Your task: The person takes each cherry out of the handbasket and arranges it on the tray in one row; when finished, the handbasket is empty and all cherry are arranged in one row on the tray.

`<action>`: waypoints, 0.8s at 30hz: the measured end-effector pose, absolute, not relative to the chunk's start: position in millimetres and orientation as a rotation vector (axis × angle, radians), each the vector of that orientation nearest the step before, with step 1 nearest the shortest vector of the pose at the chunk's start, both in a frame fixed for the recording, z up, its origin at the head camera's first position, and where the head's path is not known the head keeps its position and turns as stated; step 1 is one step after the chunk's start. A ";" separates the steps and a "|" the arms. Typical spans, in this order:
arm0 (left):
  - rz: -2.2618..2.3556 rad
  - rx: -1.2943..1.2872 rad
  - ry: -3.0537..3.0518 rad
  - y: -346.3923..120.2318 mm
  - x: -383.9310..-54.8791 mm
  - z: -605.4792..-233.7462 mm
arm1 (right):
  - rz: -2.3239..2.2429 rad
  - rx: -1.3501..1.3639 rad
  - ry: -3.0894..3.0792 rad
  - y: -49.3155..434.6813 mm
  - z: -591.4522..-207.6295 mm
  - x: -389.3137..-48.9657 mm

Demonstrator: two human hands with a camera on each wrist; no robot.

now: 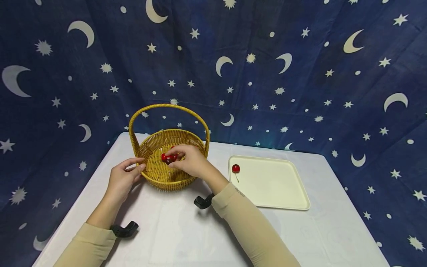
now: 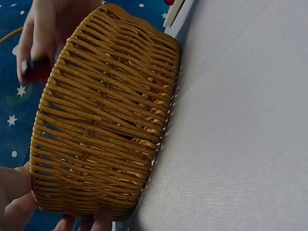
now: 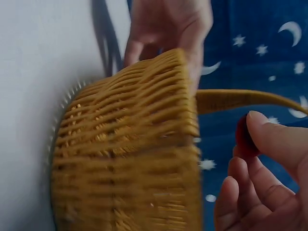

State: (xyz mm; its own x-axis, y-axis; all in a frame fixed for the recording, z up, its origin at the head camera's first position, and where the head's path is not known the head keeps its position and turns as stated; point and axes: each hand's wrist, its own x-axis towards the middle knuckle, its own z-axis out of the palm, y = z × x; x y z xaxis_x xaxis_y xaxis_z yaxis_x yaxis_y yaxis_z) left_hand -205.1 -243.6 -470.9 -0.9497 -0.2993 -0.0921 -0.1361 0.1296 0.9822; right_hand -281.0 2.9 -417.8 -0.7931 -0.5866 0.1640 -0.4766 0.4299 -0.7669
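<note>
A golden wicker basket (image 1: 168,185) with a tall arched handle stands at the left of the table. My left hand (image 1: 121,180) grips its left rim, and in the left wrist view the fingers (image 2: 102,221) lie against the woven wall. Above the basket's opening, my right hand (image 1: 191,161) pinches a dark red cherry (image 3: 246,137) between thumb and fingertips. More red shows beside and behind those fingers in the head view, partly hidden by the hand. Another red cherry (image 1: 235,168) with a thin stem lies on a cream tray (image 1: 273,181).
The tray stands right of the basket, beyond my right forearm. A white cloth (image 1: 173,230) covers the table. Behind and around it hangs a dark blue curtain (image 1: 253,115) with moons and stars. The basket's handle (image 1: 168,105) arches up behind my right hand.
</note>
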 end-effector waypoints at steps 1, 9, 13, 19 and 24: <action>-1.947 0.439 -2.265 -243.0 -205.5 -471.2 | -1.315 -0.951 2.554 11.7 -415.8 -277.5; -1.949 0.449 -2.281 -241.1 -207.2 -472.9 | -1.446 -0.866 2.598 99.2 -416.8 -257.2; -1.950 0.445 -2.291 -242.2 -207.3 -473.2 | -1.480 -0.753 2.671 148.7 -425.0 -255.5; -1.940 0.449 -2.291 -244.6 -206.9 -472.6 | -1.376 -0.454 2.841 213.2 -444.7 -267.5; -1.938 0.450 -2.289 -244.7 -206.3 -471.7 | -1.252 -0.231 2.855 241.9 -467.3 -283.8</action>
State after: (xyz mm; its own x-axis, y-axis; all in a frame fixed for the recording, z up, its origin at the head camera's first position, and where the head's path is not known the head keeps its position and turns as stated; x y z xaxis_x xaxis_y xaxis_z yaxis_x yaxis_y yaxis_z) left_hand -206.3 -244.7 -471.7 -0.9501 -0.2929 -0.1072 -0.1540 0.1419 0.9778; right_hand -283.8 241.9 -467.3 -0.9890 -0.1412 0.0448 -0.1286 0.6684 -0.7326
